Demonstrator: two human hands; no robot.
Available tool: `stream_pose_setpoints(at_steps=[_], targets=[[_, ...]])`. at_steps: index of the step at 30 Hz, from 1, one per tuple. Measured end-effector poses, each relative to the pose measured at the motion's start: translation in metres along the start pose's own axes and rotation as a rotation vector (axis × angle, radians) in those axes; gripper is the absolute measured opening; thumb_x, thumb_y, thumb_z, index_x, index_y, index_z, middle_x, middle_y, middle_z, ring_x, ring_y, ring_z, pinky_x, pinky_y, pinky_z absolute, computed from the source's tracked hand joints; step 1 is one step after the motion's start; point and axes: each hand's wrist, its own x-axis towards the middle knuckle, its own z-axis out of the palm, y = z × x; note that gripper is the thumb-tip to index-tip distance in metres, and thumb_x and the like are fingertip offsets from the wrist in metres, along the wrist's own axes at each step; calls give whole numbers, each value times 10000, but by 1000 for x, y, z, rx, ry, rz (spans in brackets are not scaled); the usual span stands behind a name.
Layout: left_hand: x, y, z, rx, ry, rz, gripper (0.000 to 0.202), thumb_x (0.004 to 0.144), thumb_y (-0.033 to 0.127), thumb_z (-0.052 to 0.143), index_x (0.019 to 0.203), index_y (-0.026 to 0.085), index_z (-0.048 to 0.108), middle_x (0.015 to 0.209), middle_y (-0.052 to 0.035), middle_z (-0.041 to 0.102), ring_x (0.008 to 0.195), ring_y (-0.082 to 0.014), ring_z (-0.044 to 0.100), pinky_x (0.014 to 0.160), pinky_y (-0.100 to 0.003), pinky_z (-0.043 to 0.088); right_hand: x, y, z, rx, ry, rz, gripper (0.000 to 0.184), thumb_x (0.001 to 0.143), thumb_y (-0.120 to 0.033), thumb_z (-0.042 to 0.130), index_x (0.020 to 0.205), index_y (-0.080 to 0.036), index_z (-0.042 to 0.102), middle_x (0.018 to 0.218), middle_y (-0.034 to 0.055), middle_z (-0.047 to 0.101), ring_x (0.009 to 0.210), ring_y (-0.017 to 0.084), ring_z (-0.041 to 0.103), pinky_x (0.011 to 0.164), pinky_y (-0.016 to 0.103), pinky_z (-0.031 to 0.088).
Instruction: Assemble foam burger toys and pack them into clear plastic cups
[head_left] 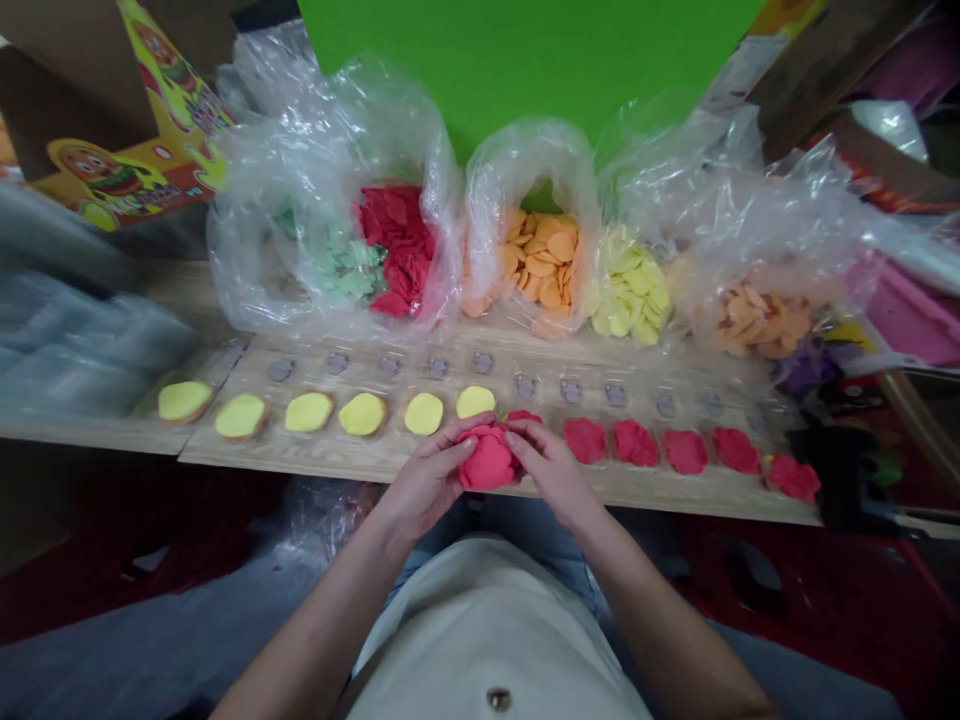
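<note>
A lump of soft red modelling dough [487, 458] sits between my left hand [427, 482] and my right hand [551, 465], just above the board's front edge. Both hands press it, fingers curled around its sides. To the left of my hands, a row of several yellow dough discs [362, 414] lies on the wooden board [352, 453]. To the right runs a row of several red dough patties [635, 443]. One red patty [523, 416] is partly hidden behind my right hand.
Behind the board, clear plastic bags hold green pieces [345, 262], red pieces [396, 248], orange discs [541, 262], yellow discs [628, 296] and pale orange pieces [761, 318]. Several small grey pieces [484, 363] line the board's back. A printed cardboard box [120, 130] stands at the top left.
</note>
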Motion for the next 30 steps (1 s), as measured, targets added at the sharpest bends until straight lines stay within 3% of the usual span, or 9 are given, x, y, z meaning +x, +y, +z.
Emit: stream_pose_setpoints(at_steps=[4,7,10,13,15,18,21,26,30], targets=[[-1,-2,2,-59,112,102,396,822,249,537,1215,217,490,1198,-79,550,1040,-180,545,852,-298,463,5,-12,18,194,23,25,288,751,-427,575,853,-159,586,665,-15,564,552,95,510,480,208,436],[-5,-6,11,-91,96,114,409,856,374,464,1240,235,464,1233,-70,524,1089,-175,516,877,-287,450,1,-23,27,68,69,-123,240,765,-379,574,855,-159,608,718,3,600,628,107,540,567,223,456],[-7,-7,13,-120,93,34,410,841,386,487,1218,224,477,1172,-73,568,1029,-174,557,856,-296,471,-1,-31,26,-34,49,-209,221,785,-359,553,868,-166,622,766,19,626,688,125,564,618,241,467],[-8,-1,-2,-173,232,11,356,825,317,527,1161,201,503,1139,-75,587,937,-156,602,781,-262,506,7,-29,10,-65,183,-199,263,803,-390,518,922,-171,602,793,26,632,681,135,569,594,250,470],[-13,5,-18,-141,296,58,367,809,283,553,1165,214,491,1156,-77,575,931,-157,606,764,-260,511,18,-23,-1,-210,271,-239,254,798,-384,521,913,-172,603,807,33,632,706,148,572,633,272,470],[-25,15,-37,41,311,83,445,780,300,590,1200,222,466,1122,-96,583,889,-176,613,735,-298,515,39,-14,-4,-377,115,-303,220,811,-338,503,941,-187,597,860,36,638,777,156,583,704,287,461],[-33,20,-41,249,281,58,531,774,334,585,1262,213,415,1026,-100,612,788,-164,613,674,-304,509,61,-9,8,-490,-42,-304,231,834,-289,476,1028,-193,558,879,31,644,770,145,594,684,270,458],[-26,15,-35,668,187,72,599,791,326,521,1345,211,324,843,-41,617,640,-117,545,588,-244,449,86,-6,24,-1115,28,-490,215,856,-208,447,1016,-148,578,927,92,634,905,205,542,818,341,402],[-9,6,-32,1007,104,146,618,792,278,476,1371,192,278,799,-29,617,625,-129,522,646,-259,426,82,-3,23,-1322,62,-566,258,867,-223,427,1061,-139,575,1010,120,597,963,233,494,858,356,384]])
